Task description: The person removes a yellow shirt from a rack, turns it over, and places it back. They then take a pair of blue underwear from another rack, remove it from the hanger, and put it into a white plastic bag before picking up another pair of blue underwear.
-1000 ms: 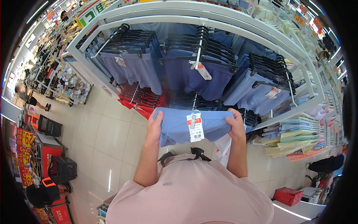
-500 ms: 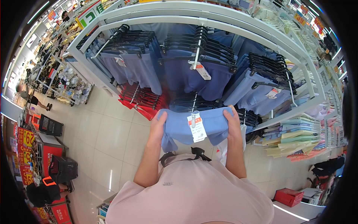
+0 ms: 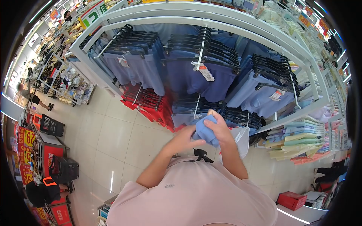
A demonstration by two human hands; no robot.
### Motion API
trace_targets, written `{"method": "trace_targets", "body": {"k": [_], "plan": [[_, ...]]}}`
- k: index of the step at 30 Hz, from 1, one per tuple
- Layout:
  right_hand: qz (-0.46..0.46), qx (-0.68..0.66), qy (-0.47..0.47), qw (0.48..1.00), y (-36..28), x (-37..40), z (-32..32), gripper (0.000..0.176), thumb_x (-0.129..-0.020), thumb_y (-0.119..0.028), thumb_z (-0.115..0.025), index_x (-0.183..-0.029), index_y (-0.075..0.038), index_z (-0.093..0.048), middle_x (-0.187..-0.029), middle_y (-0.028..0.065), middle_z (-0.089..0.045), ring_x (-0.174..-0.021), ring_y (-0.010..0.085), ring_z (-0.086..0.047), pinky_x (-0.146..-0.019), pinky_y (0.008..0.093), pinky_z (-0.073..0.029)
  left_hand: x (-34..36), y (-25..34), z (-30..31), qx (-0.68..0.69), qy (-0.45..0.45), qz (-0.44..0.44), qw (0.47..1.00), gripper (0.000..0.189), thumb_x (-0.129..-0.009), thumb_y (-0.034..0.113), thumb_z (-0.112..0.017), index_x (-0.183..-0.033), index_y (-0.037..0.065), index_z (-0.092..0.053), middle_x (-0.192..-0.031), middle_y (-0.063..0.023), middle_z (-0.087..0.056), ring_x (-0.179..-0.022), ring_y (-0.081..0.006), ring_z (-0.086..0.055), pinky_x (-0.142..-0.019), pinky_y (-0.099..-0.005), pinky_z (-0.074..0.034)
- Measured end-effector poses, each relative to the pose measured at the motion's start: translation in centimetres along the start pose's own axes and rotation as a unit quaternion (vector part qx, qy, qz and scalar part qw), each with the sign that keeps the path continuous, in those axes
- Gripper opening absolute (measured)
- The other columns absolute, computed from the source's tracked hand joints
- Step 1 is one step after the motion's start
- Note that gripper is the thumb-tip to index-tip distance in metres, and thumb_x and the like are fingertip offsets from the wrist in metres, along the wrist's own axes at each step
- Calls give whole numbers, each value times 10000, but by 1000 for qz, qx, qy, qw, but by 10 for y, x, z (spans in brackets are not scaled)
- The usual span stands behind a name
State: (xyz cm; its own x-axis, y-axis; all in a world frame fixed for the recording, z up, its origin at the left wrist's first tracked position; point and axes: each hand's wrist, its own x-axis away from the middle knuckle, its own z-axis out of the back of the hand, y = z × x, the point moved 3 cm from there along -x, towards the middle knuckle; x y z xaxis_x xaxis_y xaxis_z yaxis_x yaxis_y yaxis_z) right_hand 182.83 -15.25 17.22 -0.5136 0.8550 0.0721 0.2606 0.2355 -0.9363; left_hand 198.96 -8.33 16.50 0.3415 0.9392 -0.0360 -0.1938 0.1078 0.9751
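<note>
The light blue shorts (image 3: 204,131) are bunched into a small folded bundle in front of my chest, over the floor. My right hand (image 3: 218,128) grips them from the right, thumb on top and fingers wrapped around the far side. Against the bundle's left edge is my left hand (image 3: 183,139), its thumb stretched out below the cloth and its fingertips partly hidden by it. The shorts' price tag is out of sight. Just beyond my hands, a low rail holds dark hangers (image 3: 222,111) with blue garments.
A white metal rack (image 3: 205,20) carries blue shorts (image 3: 132,67) on black hangers. Red garments (image 3: 145,105) hang low at left. A white bag (image 3: 241,141) is beside my right forearm. Black baskets (image 3: 64,169) and a person in dark clothes (image 3: 41,194) are at left.
The shorts, earlier stretched wide between both hands with the tag facing up, are now gathered into a compact bundle. My hands have come together, the left moving right and the right moving left.
</note>
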Motion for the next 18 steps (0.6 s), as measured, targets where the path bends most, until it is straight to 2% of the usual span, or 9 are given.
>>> {"method": "trace_targets", "body": {"k": [3,5,8,9,11,13,14,17,18], "plan": [[9,-37,-21,999,3,-2,2,159,-865,-88,-682,-938,-84,-540,-888,-16,-587,-847,72,-545,-743,258,-469,1,1,-4,-22,-43,125,991,431,-899,268,-680,-1215,-19,-619,-1084,-166,-678,-1028,-245,-639,-911,-344,-481],[16,-88,-31,996,-1,0,-1,222,-843,-84,-693,-1041,-57,-595,-952,5,-634,-889,88,-577,-783,270,-482,6,-3,-4,46,39,90,994,369,-929,228,-637,-1198,-25,-630,-1066,-134,-690,-1007,-198,-634,-902,-322,-483],[19,116,-102,988,9,8,6,385,-834,-76,-673,-1210,-18,-614,-1050,38,-673,-953,117,-611,-842,289,-491,8,-10,5,171,124,56,976,324,-951,181,-599,-1193,-32,-635,-1083,-93,-694,-997,-149,-619,-895,-302,-482],[-38,195,-163,966,19,8,12,410,-831,-81,-674,-1229,-11,-611,-1063,41,-674,-961,120,-612,-849,293,-491,8,-12,12,215,147,47,964,317,-955,168,-591,-1195,-34,-635,-1095,-81,-693,-998,-137,-614,-893,-297,-481],[-152,344,-279,884,41,11,24,459,-825,-92,-674,-1268,3,-605,-1090,46,-675,-977,127,-616,-863,302,-492,10,-16,23,246,170,48,953,313,-954,160,-589,-1196,-34,-633,-1108,-76,-686,-998,-137,-617,-897,-293,-480],[-138,193,-154,959,44,11,29,419,-794,-151,-725,-1177,0,-643,-1028,30,-684,-892,120,-614,-820,296,-496,13,-15,32,276,198,66,938,312,-953,157,-589,-1197,-32,-630,-1114,-76,-681,-1000,-137,-620,-900,-290,-479],[-129,113,-88,981,45,11,32,405,-779,-181,-750,-1131,-2,-663,-997,22,-688,-850,116,-612,-798,294,-497,16,-14,36,290,215,85,929,312,-953,158,-590,-1198,-31,-627,-1113,-79,-680,-1001,-136,-621,-902,-290,-478],[-55,-126,11,990,41,4,55,359,-817,-155,-682,-1131,19,-670,-985,14,-692,-868,113,-613,-810,288,-491,19,-1,40,328,252,119,902,327,-958,189,-593,-1202,-27,-620,-1105,-82,-677,-1003,-146,-626,-906,-295,-478],[-42,-46,-28,998,35,8,48,334,-845,-154,-661,-1131,17,-670,-982,24,-689,-880,113,-615,-813,289,-494,19,2,40,340,263,127,894,335,-961,204,-594,-1203,-26,-618,-1102,-82,-676,-1003,-151,-628,-908,-298,-478]]}}
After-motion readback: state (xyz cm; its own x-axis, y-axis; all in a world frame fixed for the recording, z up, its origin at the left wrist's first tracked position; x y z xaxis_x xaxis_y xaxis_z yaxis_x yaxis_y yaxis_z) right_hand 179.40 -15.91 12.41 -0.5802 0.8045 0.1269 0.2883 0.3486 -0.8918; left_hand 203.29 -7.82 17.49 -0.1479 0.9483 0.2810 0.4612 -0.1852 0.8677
